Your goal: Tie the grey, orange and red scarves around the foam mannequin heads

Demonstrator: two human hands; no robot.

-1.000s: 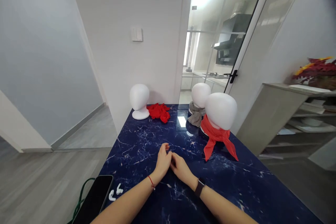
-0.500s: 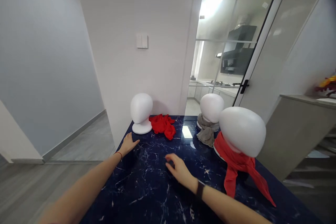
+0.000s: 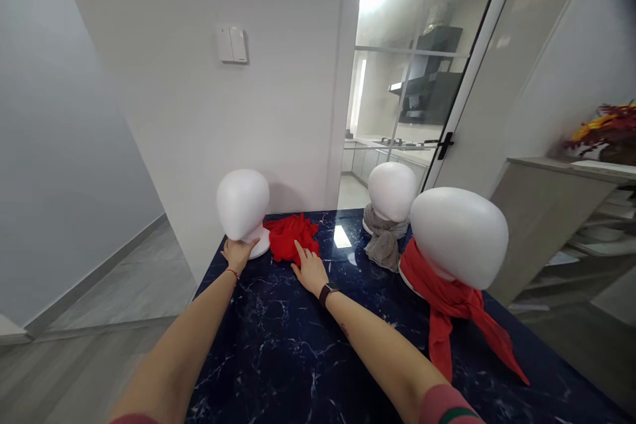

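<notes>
Since half a second ago I have pushed both hands out to the far left of the tabletop (image 3: pixel 278 344). My left hand (image 3: pixel 237 252) now cups the base of the bare white mannequin head (image 3: pixel 242 204), fingers curled against it. My right hand (image 3: pixel 309 267) lies open, fingertips on the crumpled red scarf (image 3: pixel 289 238) just right of that head. Further right stand 2 more heads, wearing a grey scarf (image 3: pixel 381 246) and a red scarf (image 3: pixel 450 308).
</notes>
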